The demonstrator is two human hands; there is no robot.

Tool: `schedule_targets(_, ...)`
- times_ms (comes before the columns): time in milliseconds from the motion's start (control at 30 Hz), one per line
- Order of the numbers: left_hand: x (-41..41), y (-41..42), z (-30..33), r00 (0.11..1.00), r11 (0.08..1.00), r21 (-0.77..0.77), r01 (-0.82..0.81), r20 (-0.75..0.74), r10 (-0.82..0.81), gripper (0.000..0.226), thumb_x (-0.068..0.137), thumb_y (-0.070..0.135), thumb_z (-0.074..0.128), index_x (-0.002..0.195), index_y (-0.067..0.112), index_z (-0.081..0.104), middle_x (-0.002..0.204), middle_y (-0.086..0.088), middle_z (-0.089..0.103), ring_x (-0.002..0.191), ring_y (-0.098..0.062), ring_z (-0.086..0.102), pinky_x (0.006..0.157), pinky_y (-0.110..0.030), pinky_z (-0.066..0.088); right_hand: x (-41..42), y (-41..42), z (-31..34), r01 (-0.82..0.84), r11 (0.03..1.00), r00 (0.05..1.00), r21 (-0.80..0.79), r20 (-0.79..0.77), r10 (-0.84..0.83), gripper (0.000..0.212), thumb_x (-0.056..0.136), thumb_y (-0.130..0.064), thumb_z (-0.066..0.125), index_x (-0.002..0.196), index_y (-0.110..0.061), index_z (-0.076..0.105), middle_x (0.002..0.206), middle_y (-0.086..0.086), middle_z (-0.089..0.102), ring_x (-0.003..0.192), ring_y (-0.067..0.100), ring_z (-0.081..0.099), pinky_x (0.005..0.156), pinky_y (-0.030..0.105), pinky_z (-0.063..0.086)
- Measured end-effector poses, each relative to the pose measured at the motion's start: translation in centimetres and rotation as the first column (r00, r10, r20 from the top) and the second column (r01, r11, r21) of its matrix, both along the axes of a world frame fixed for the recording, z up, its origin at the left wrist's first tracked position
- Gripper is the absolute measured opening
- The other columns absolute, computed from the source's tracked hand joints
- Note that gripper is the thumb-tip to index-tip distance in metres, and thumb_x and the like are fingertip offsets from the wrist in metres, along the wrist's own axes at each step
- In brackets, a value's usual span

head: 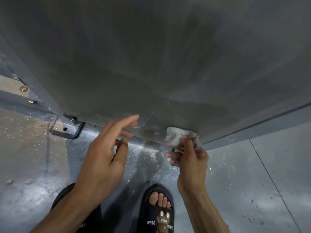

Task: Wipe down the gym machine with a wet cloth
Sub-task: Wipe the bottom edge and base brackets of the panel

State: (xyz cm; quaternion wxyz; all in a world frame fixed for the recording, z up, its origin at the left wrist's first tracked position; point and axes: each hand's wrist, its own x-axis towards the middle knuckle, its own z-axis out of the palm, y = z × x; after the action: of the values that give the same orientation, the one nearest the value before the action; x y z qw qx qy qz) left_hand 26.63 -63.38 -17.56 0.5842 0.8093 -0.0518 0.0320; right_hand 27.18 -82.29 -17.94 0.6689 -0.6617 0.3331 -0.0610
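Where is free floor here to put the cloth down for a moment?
Bare floor lies right of the right hand, which holds the cloth, under the machine panel. More lies at left, below the bracket. Between the hands and near the sandal it is crowded and dusty.

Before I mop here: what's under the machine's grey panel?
Below the grey panel lies dusty grey floor with white specks and a metal bracket. The cloth and hands cover part of the edge.

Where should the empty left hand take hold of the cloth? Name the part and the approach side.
Take the cloth by its free bunched end on the left, coming from the left. The right hand pinches its lower right part; the left hand hovers open on that side.
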Motion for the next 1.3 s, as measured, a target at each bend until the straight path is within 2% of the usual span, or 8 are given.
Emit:
schedule_targets(167, -0.1, 0.1, 0.0, 1.000, 1.000, -0.022, -0.006, -0.007, 0.006, 0.064, 0.097, -0.009, 0.050, 0.138, 0.040, 0.056, 0.127, 0.023, 0.060, 0.117, -0.011, 0.061, 0.091, -0.024, 0.046, 0.0, 0.0, -3.7, 0.001, 0.991, 0.969, 0.134, -0.244, 0.032, 0.024, 0.104, -0.017, 0.054, 0.106, -0.001, 0.071, 0.094, 0.010, 0.079, 0.069, 0.025, 0.073, 0.055, 0.028, 0.048)
schedule_targets(267, -0.1, 0.1, 0.0, 1.000, 1.000, -0.015, 0.004, -0.005, -0.004, 0.064, 0.097, -0.009, 0.050, 0.138, 0.040, 0.056, 0.126, 0.022, 0.060, 0.116, -0.011, 0.061, 0.090, -0.021, 0.048, -0.1, -0.4, -2.1, -0.010, 0.984, 0.983, 0.178, -0.179, 0.042, 0.025, 0.106, -0.023, 0.050, 0.110, -0.006, 0.069, 0.094, 0.010, 0.079, 0.069, 0.021, 0.070, 0.062, 0.029, 0.049)
schedule_targets(433, 0.0, 0.1, -0.1, 1.000, 1.000, -0.004, 0.002, -0.008, -0.002, 0.065, 0.096, -0.010, 0.050, 0.139, 0.039, 0.056, 0.126, 0.023, 0.059, 0.115, -0.010, 0.061, 0.090, -0.014, 0.046, -0.3, -1.3, 1.4, 0.048, 0.989, 0.998, 0.140, 0.024, -0.052, 0.027, 0.105, -0.020, 0.050, 0.098, -0.003, 0.070, 0.084, 0.015, 0.078, 0.051, 0.016, 0.060, 0.050, 0.025, 0.044)
schedule_targets(567, -0.1, 0.2, -0.2, 1.000, 1.000, -0.008, 0.006, -0.024, -0.007, 0.064, 0.097, -0.008, 0.050, 0.139, 0.041, 0.055, 0.126, 0.021, 0.060, 0.116, -0.011, 0.061, 0.090, -0.019, 0.049, 0.1, -0.9, -2.3, 0.029, 0.995, 0.990, 0.094, -0.138, -0.016, 0.026, 0.106, -0.017, 0.048, 0.106, 0.000, 0.068, 0.088, 0.016, 0.078, 0.052, 0.018, 0.062, 0.050, 0.027, 0.041)
schedule_targets(700, -0.2, 0.3, -0.3, 1.000, 1.000, -0.020, -0.003, -0.029, 0.003, 0.064, 0.098, -0.007, 0.050, 0.139, 0.041, 0.055, 0.129, 0.020, 0.060, 0.117, -0.012, 0.061, 0.091, -0.025, 0.049, 0.4, -1.2, -6.1, 0.026, 0.986, 0.942, 0.166, -0.333, 0.031, 0.024, 0.106, -0.021, 0.051, 0.110, 0.001, 0.061, 0.090, 0.007, 0.080, 0.062, 0.019, 0.072, 0.057, 0.029, 0.048)
schedule_targets(933, 0.0, 0.5, -0.2, 0.999, 1.000, -0.011, -0.010, -0.037, 0.009, 0.064, 0.097, -0.007, 0.050, 0.139, 0.042, 0.055, 0.127, 0.022, 0.060, 0.116, -0.010, 0.061, 0.089, -0.026, 0.048, -0.1, -0.9, -3.6, 0.051, 0.991, 0.989, 0.121, -0.144, -0.034, 0.025, 0.108, -0.019, 0.045, 0.103, -0.007, 0.067, 0.089, 0.010, 0.079, 0.053, 0.015, 0.062, 0.055, 0.028, 0.044)
schedule_targets(1133, 0.0, 0.5, -0.3, 0.999, 1.000, -0.013, -0.004, -0.042, 0.004, 0.065, 0.098, -0.007, 0.051, 0.138, 0.043, 0.055, 0.127, 0.022, 0.059, 0.117, -0.012, 0.061, 0.090, -0.029, 0.049, 1.5, -1.3, -7.8, 0.133, 0.959, 0.912, 0.249, -0.409, -0.020, 0.019, 0.109, -0.020, 0.045, 0.110, -0.010, 0.061, 0.087, 0.003, 0.080, 0.059, 0.014, 0.065, 0.055, 0.026, 0.046)
schedule_targets(1300, 0.1, 0.5, -0.2, 0.999, 1.000, -0.005, -0.010, -0.039, 0.010, 0.065, 0.097, -0.008, 0.051, 0.138, 0.043, 0.056, 0.127, 0.023, 0.060, 0.115, -0.009, 0.061, 0.089, -0.027, 0.049, 1.5, -2.0, -9.3, 0.155, 0.950, 0.910, 0.270, -0.413, -0.031, 0.019, 0.109, -0.022, 0.047, 0.115, -0.010, 0.061, 0.093, 0.004, 0.080, 0.067, 0.015, 0.065, 0.058, 0.025, 0.050)
